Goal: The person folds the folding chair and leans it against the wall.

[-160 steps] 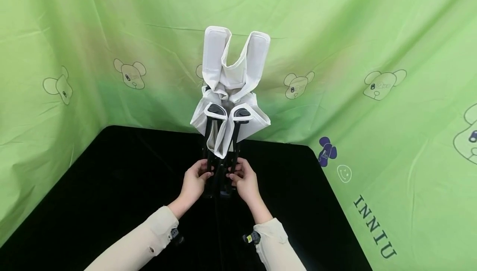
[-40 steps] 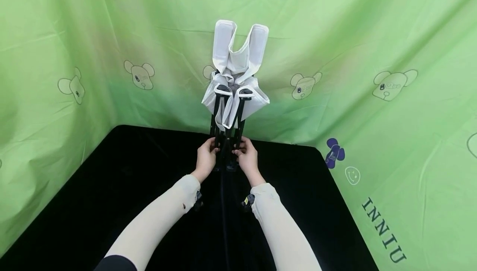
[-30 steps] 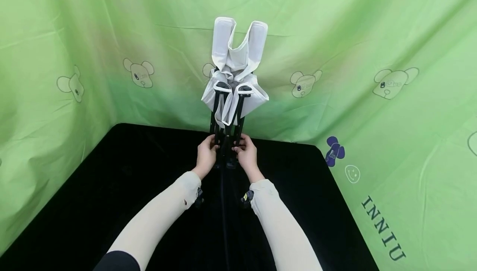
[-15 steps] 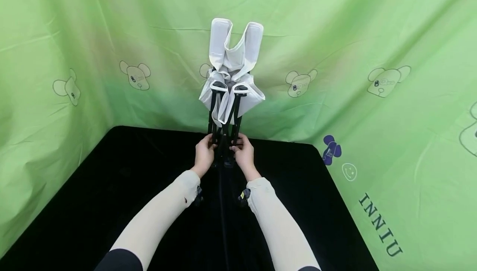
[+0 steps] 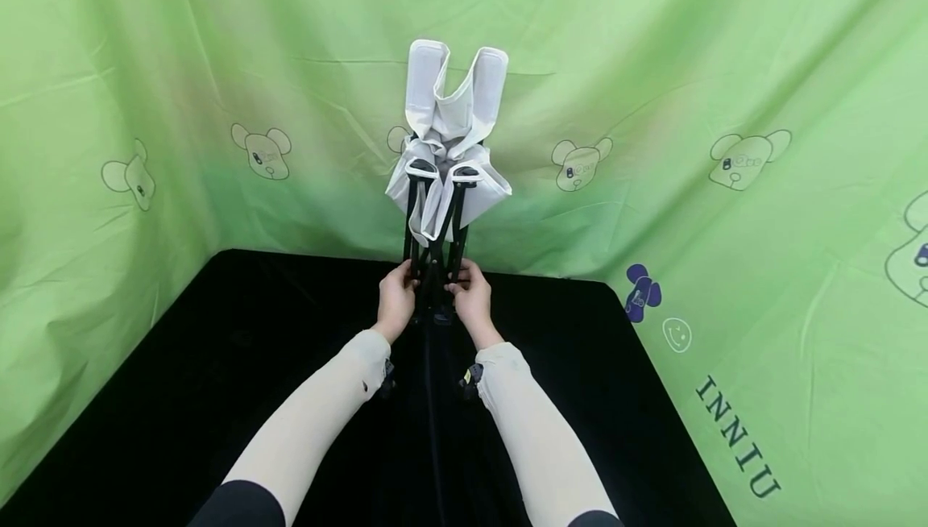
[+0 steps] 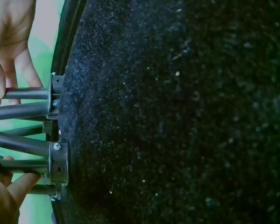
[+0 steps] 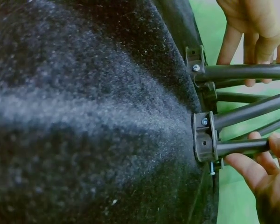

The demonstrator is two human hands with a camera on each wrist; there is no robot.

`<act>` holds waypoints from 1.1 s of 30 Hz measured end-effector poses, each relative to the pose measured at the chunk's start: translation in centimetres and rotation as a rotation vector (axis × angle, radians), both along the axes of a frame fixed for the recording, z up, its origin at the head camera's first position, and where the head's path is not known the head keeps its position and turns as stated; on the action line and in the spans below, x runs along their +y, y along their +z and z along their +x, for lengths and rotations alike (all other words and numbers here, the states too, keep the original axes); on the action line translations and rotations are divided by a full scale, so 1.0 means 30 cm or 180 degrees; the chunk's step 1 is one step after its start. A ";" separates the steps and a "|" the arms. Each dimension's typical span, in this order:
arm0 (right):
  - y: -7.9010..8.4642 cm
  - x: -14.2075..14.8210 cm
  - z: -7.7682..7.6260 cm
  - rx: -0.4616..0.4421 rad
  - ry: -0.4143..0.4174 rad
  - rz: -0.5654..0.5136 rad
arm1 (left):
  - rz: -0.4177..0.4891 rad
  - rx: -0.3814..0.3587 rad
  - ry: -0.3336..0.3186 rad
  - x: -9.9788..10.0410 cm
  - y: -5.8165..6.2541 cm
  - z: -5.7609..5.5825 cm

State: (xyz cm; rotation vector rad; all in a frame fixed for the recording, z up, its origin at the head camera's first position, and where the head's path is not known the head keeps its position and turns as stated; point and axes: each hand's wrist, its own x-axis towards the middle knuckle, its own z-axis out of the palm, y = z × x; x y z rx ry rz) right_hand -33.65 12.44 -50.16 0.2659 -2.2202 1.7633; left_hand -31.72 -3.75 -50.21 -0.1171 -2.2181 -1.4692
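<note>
A folded camping chair (image 5: 454,114) with white fabric and a black tubular frame stands upright near the table's back edge. My left hand (image 5: 395,301) holds the thin legs low on the left side, thumb and fingers round a tube. Opposite it, my right hand (image 5: 473,301) grips a leg on the right. In the left wrist view, the black leg tubes (image 6: 19,111) end in bracket feet (image 6: 59,161) right at the dark cloth. Bolts show on the feet (image 7: 205,135) in the right wrist view, where the right hand's thumb and fingers pinch the lower tube.
A black fuzzy cloth covers the table (image 5: 565,414). Close behind the chair hangs a green curtain (image 5: 616,92) printed with bear heads, which runs down both sides too. A small device (image 5: 470,380) sits at the right wrist.
Both hands and the folded chair have moved away from me, towards the table's back edge, over the earlier frames. In the last second the grip stays the same, with only a slight view shift.
</note>
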 end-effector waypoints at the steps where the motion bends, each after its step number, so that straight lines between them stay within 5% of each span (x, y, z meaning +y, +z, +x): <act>1: 0.000 0.000 -0.002 -0.0007 -0.0009 0.0012 | -0.0029 0.0010 0.0015 0.000 0.000 0.000; 12: 0.001 0.003 -0.024 0.0079 -0.0057 0.0124 | -0.0306 0.0054 0.0120 0.000 0.006 -0.004; 33: 0.006 0.013 -0.023 0.0020 0.0021 0.0195 | -0.0060 0.0105 0.0223 0.018 0.007 0.010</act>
